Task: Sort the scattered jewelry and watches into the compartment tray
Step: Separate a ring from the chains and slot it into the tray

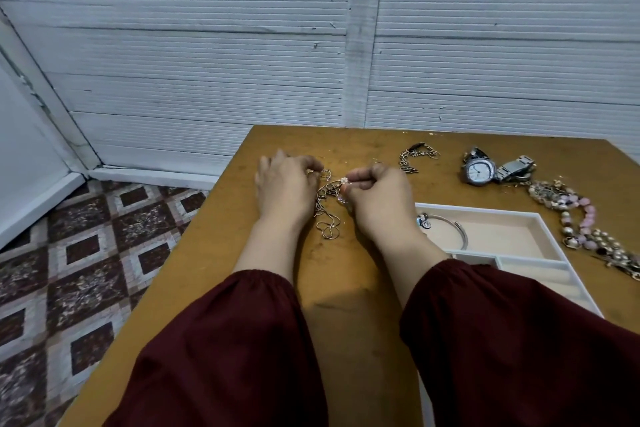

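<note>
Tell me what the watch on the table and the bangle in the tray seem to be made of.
Watch: apparently polished steel, silvery case and link band that reflect light. Bangle: likely smooth silver-toned metal, thin rigid hoop with a bright sheen. Actual alloy cannot be told.

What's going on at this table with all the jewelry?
A person is working a tangle of silver chains apart, left hand and right hand each pinching part of it. Only a bangle lies in the compartment tray so far. A wristwatch, a chain bracelet and beaded necklaces wait on the table.
</note>
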{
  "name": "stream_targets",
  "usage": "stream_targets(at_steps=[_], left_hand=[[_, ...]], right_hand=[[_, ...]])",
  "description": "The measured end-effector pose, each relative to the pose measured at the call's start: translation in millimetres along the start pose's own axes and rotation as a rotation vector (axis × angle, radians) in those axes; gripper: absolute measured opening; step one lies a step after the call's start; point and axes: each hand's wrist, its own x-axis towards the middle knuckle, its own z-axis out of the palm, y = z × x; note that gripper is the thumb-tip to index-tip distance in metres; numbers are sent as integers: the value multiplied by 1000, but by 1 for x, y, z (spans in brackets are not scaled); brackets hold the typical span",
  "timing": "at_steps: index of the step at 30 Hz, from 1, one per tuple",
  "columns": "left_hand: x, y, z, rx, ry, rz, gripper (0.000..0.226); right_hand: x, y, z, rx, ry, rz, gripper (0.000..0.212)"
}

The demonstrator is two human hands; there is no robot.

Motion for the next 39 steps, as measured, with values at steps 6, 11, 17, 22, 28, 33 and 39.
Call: stream_targets(at_steps=[6,11,17,22,28,33,39], left_hand=[[8,1,-5,121,-74,36,15],[12,3,-4,191,-98,88,14],[11,0,2,216,-131,98,19],[11,0,3,231,-147,120,23],[9,3,0,183,-80,142,16],[7,0,1,22,-23,125,14],[-1,2,-4,-346,19,39,11]], right_hand=[[-1,-1,-2,-66,9,-10,20],[-1,-2,-2,-57,2,17,20],[1,0,0,-21,9,74,18],[0,0,1,-13,12,61,20],[1,0,0,-25,13,48,21],[1,0,1,-9,12,51,21],[-3,-5,1,45,10,38,22]])
